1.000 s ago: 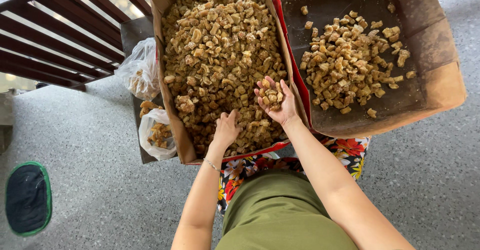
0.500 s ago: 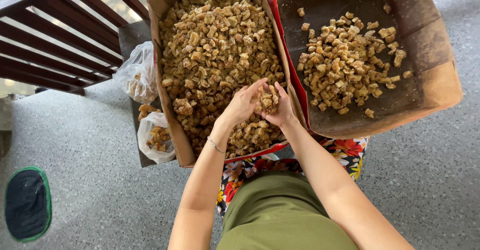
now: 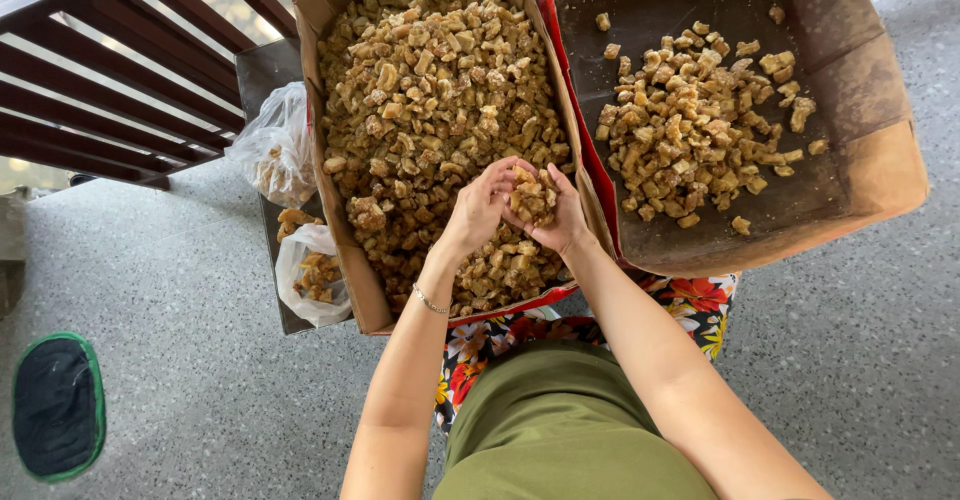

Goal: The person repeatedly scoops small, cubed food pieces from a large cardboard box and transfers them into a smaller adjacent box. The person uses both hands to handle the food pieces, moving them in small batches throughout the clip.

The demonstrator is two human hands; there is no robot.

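Nearest, olive-green trousers and a floral cloth under the box edges. Bare speckled grey floor open on both sides, wide room to the left and to the right, with a dark green-rimmed mat lying well apart at far left. Above the lap, left hand and right hand cupped together, fingers curled around a small heap of brown chunks, held just over the near end of the left cardboard box. Chunks golden-brown, rough, irregular, cube-like, dry-looking. Left box tall-walled, heaped nearly to the rim with the same pieces; its right wall touching the red-edged wall of the right cardboard box, wide, dark-bottomed, with a thinner scatter of chunks mid-floor. Just left of the full box, two clear plastic bags knotted, holding more brown pieces, on a dark tray. Farthest, dark red wooden railing slanting across the upper left corner.
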